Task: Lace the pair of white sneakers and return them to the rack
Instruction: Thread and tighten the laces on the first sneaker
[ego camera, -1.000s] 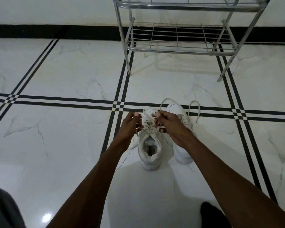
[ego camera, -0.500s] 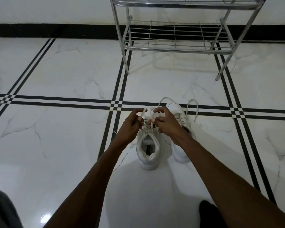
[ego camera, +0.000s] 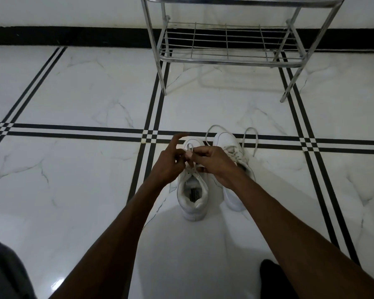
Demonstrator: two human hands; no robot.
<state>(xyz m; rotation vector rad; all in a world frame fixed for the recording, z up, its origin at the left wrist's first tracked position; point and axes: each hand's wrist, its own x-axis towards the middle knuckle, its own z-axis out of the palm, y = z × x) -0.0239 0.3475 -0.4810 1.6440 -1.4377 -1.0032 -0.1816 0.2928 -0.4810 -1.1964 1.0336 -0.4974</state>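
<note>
Both my hands meet over the near sneaker [ego camera: 192, 190] on the floor: right hand [ego camera: 214, 162] & left hand [ego camera: 170, 164] each pinch its lace [ego camera: 190, 147], prob forming the bow. Other sneaker [ego camera: 231, 145] just beside, laces loose; rack [ego camera: 229, 61] ahead, bare.

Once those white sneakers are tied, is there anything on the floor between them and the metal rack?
Nothing visible. The two sneakers stand side by side on the floor, and only bare tile lies between them and the rack. Its lower shelf looks bare. Both hands, left hand and right hand, are at the laces.
</note>
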